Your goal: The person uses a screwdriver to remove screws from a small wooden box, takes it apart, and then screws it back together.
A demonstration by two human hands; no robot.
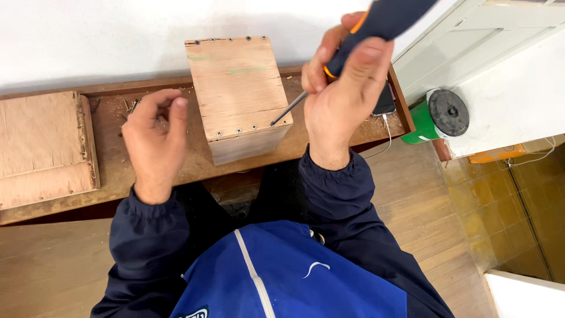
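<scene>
gripping a screwdriver (359,38) in the right hand (344,94), fingers wrapped tight round the dark handle with the orange collar, shaft angled down to about 8 o'clock so the tip sits at the near right edge of the box (238,88), right by the row of screws (238,130) along that edge

left hand (154,138) hovers at 9 o'clock from the box, not touching it, fingers curled in with thumb and fingertips pinched close together. might be a small screw in there but honestly can't tell, too small to see

box is a plywood cube standing on the bench (112,132), dead centre, more screws along its far edge. loose screws (130,106) lie scattered on the bench just past the left hand. flat plywood panel (41,147) at far 9 o'clock, phone (385,100) with a cable tucked behind the right hand at 3 o'clock, green reel (438,115) with a black cap further out at 3

what could bite here: nothing is steadying the box, so a hard push on the driver could slide or tip it toward the wall. the shaft comes in at a slant too, so the tip could cam out of a screw head and gouge the ply or skid toward the left hand. that near edge is thin ply, which could split
</scene>
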